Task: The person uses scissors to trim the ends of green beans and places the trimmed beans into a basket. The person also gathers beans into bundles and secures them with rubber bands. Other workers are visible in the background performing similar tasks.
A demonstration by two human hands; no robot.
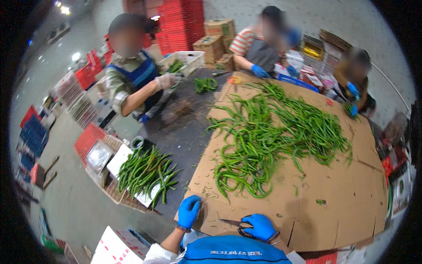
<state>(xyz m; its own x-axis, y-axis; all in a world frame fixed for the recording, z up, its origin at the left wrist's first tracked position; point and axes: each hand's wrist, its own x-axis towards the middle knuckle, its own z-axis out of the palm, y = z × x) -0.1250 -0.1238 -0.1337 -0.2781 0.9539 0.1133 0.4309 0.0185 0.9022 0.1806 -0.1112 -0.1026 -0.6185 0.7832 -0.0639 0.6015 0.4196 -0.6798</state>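
Locate green peppers [263, 127] in a pile across cardboard [347, 215]. Note scissors [231, 221] at cardboard's near edge, gripped by right hand [260, 226], fingers curled round handles, blades pointing toward left hand [189, 212] at near-left corner. Left fingers: bent, no load visible; cannot tell whether pressed together. Beware glove cuts from a leftward slip. Beware spillage from pepper heap [147, 174] left of cardboard, if bumped. Beyond cardboard's far-left corner: white crate [196, 60], partly filled with greens [176, 66].
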